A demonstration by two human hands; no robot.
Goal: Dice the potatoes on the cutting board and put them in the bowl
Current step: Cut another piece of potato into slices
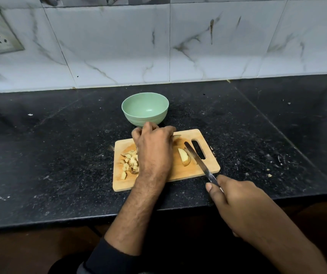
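Dicing potato on a black speckled stone counter [59, 155].

At left of the light rectangular wooden cutting board [178, 171], a heap of small pale diced potato pieces [129, 161]. Over the board's middle, left hand [153, 144], fingers curled, pinching a skin-on potato piece [177, 137] at the far edge. Behind, pale green ribbed bowl [144, 108]. Further right, a pale potato wedge [184, 156] beside the steel blade of a knife [196, 159]. Gripping its handle, right hand [242, 206].
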